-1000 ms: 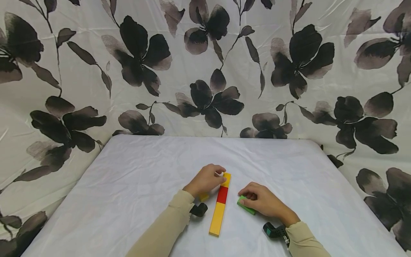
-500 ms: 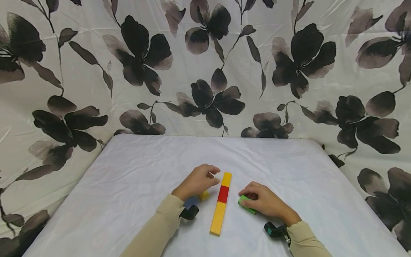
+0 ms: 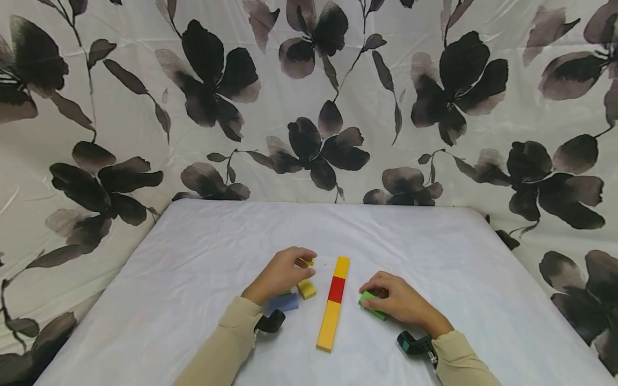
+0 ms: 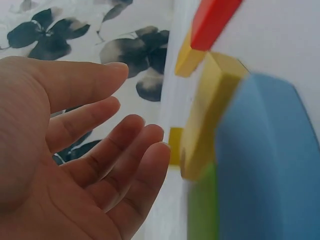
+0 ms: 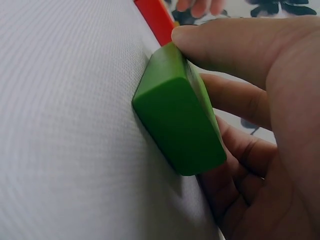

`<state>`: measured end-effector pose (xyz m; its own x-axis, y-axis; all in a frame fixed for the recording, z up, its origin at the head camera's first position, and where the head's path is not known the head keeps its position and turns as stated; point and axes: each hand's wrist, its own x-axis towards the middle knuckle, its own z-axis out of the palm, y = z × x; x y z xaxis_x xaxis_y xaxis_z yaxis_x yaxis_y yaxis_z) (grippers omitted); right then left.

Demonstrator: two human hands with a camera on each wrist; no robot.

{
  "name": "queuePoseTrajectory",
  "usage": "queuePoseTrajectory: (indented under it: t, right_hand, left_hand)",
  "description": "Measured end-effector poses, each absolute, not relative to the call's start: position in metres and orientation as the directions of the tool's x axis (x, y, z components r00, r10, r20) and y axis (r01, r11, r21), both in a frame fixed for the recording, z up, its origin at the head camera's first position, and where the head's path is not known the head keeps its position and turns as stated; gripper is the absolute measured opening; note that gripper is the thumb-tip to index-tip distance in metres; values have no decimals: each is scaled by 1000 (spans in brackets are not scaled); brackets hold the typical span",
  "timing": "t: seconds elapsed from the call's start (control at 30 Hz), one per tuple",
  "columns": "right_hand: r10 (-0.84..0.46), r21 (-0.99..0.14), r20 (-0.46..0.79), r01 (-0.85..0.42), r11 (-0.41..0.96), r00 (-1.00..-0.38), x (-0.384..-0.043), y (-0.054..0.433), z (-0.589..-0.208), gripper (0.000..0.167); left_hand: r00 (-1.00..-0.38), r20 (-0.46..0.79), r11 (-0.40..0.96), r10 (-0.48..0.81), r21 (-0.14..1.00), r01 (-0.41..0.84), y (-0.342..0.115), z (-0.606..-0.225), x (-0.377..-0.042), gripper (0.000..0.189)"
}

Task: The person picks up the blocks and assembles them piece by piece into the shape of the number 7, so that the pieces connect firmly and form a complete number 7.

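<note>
Left hand (image 3: 282,273) empty, fingers relaxed; right hand (image 3: 401,301) occupied

I record a straight yellow-red-yellow row of rectangular blocks (image 3: 335,292), unheld; the left hand has drawn off leftward, so I judge the row needs no steadying. That shift exposes a smooth blue block (image 3: 286,302) to its left. Right of the row, the right hand pinches a green rectangular block (image 3: 373,309). Last: a stubby yellow block (image 3: 307,290), between blue and row.

A pinched green block (image 3: 377,312) lies angled near a yellow-red-yellow row (image 3: 334,298).

left hand (image 3: 279,272): moved left from block row (image 3: 334,303) | blue block (image 3: 285,302): more exposed | yellow piece (image 4: 175,142): newly visible, apparently
</note>
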<state>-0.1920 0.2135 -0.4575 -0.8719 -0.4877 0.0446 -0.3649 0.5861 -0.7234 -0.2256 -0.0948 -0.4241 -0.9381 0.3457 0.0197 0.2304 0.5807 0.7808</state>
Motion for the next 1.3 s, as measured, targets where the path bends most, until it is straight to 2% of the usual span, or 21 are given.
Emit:
queuePoseTrajectory:
  t: [0.3, 0.83, 1.3]
  right_hand:
    - [-488, -719, 41, -365, 591, -872, -192, 211, -457, 27]
    - [-468, -717, 42, -353, 601, -883, -191, 207, -454, 26]
    - [-425, -733, 54, -325, 597, -904, -189, 204, -453, 24]
  left_hand:
    - [-948, 20, 585, 319, 782, 214, -120, -431, -220, 37]
    - [-924, 34, 581, 381, 769, 268, -150, -439, -220, 34]
    - [-928, 2, 620, 373, 743, 250, -157, -440, -215, 32]
